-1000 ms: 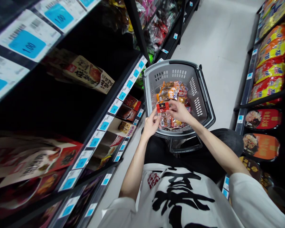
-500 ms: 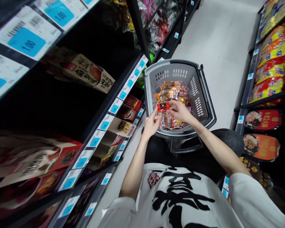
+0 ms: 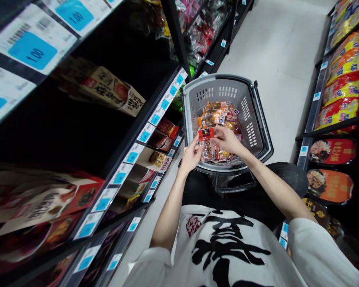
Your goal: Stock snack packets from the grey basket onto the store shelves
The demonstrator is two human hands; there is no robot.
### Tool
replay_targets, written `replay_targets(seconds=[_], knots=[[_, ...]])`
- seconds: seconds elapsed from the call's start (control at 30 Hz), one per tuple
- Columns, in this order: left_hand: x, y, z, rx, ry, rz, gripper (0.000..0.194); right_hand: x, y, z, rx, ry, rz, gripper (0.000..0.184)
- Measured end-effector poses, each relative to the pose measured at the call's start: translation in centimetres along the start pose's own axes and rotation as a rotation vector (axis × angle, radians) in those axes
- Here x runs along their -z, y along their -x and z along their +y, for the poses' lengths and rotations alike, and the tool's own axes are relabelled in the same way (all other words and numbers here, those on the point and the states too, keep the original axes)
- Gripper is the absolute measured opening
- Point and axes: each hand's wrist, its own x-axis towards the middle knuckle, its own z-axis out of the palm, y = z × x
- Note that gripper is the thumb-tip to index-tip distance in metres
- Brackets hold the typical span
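Currently both hands are at work over the near part of the grey basket (image 3: 202, 104), one small clear packet with a red top (image 3: 206, 134) between them. Left hand (image 3: 191, 154): thumb and fingers drawn together, pinching the packet's left edge below the red band. Right hand (image 3: 226, 139): thumb and forefinger closed at its right edge, close to the red band; the other fingers are bent behind. Exact contact of the fingertips is too small to resolve.

Position: the packet is held between the two hands, inside the basket's outline. Its lower, clear part overlaps the heap, so whether it touches the packets beneath cannot be told.

Contents: orange-and-white packets (image 3: 217, 115) lie just beyond the hands; more mixed small packs lie beneath and to the right of the held one. The basket handle (image 3: 236, 188) is folded down on the near side of the hands.

Surroundings: well to the left of the left hand, dark shelving with a row of blue-and-white price labels (image 3: 132, 157); well to the right of the right hand, red-and-yellow bags (image 3: 342, 91).

Progress, judged: several packs are already in the basket. The red-topped one is not yet let go; its handling looks unfinished. How many others remain to be handled cannot be judged.
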Motion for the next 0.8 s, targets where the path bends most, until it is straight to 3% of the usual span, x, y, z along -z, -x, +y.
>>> replay_targets(seconds=[0.8], knots=[[0.04, 0.08, 0.29, 0.009, -0.016, 0.004, 0.069, 0.31, 0.11, -0.76, -0.037, -0.039, -0.025, 0.031]])
